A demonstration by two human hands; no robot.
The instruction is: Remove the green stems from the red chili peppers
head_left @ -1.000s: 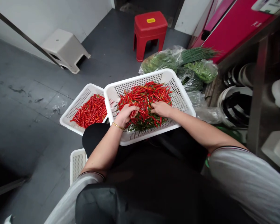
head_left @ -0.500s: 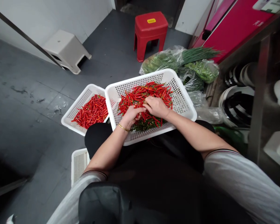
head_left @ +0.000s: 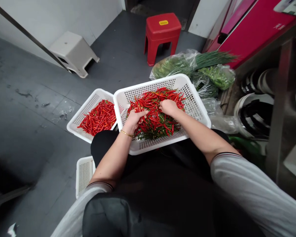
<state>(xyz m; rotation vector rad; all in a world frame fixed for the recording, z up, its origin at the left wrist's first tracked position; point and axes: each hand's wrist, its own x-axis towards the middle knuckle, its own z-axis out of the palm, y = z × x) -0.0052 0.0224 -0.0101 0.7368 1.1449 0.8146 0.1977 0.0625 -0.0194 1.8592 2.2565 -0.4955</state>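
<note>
A white perforated basket (head_left: 197,110) rests on my lap, holding a heap of red chili peppers (head_left: 154,102). Green stems (head_left: 153,133) gather along the heap's near side. My left hand (head_left: 135,121), with a bracelet at the wrist, is closed around some red chili peppers at the basket's left side. Over the right part of the heap, my right hand (head_left: 168,107) has its fingers curled down among the peppers, and its fingertips are hidden. A second white basket (head_left: 75,126) with red chili peppers (head_left: 98,117) stands just left of the first.
Part of a third white basket (head_left: 85,172) shows by my left knee. Ahead are a red stool (head_left: 162,28) and a pale stool (head_left: 71,49). Bagged green vegetables (head_left: 171,65) lie beyond the lap basket. A metal rack (head_left: 277,108) with white buckets stands at right.
My hands have moved apart: the left slightly left with its peppers, the right to the right and into the heap. More green stems show between them. The view has shifted slightly.
</note>
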